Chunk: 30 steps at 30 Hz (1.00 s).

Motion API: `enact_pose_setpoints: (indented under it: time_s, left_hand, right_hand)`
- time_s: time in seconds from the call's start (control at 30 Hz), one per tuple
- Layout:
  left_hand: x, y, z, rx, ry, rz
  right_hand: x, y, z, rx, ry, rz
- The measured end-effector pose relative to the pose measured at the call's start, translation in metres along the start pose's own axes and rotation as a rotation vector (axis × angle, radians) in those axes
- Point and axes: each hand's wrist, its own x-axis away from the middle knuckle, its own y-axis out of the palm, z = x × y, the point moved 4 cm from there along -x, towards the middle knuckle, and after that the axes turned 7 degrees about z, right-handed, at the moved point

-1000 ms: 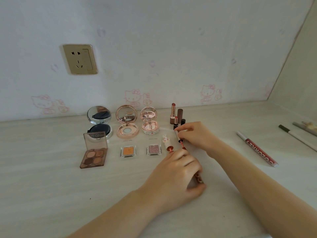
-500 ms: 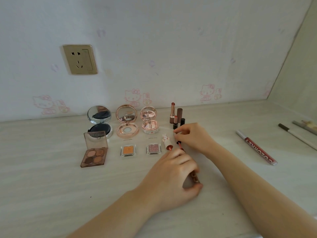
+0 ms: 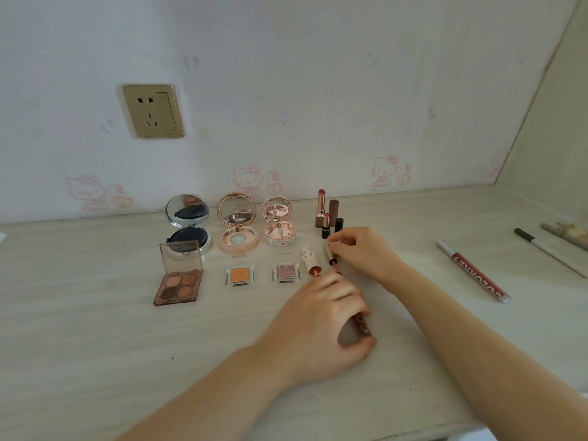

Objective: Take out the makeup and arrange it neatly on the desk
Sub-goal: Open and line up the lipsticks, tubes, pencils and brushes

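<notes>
- Pinching the pale cap end of a slim lip-gloss wand (image 3: 330,253), the right hand (image 3: 362,251) curls its fingers round it just in front of the standing lipsticks (image 3: 327,214).
- The left hand (image 3: 324,316) grips a brownish tube (image 3: 362,324) low on the desk (image 3: 79,345), thumb beneath and fingers bent over it; only the lettered end shows.
- Both forearms reach in from the near edge, the wrists resting low.
- A second small wand with a white patterned cap (image 3: 309,259) lies just left of the pinched one.
- Further left sit two square clear-cased shadows (image 3: 239,275), a brown four-pan palette (image 3: 179,275) with its lid raised, and three round mirrored compacts (image 3: 237,222).
- A long glossy lettered tube (image 3: 474,275) lies well off to the right.
</notes>
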Motion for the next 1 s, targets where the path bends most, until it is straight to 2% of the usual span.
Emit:
enact_pose_setpoints:
  time_s: [0.17, 0.47, 0.8, 1.0]
  left_hand:
    - [-0.002, -0.001, 0.001, 0.035, -0.023, 0.016]
    - [-0.027, 0.004, 0.014, 0.018, -0.008, 0.035]
    - [-0.092, 0.059, 0.027, -0.007, -0.035, -0.144]
    - [-0.131, 0.096, 0.019, -0.027, -0.088, -0.217]
  right_hand:
    - [0.014, -0.022, -0.004, 0.049, -0.05, -0.028]
    - [0.056, -0.094, 0.014, 0.406, -0.148, 0.007]
    - [0.08, -0.166, 0.066, 0.505, -0.032, 0.064]
    - [0.073, -0.179, 0.087, 0.537, 0.047, 0.076]
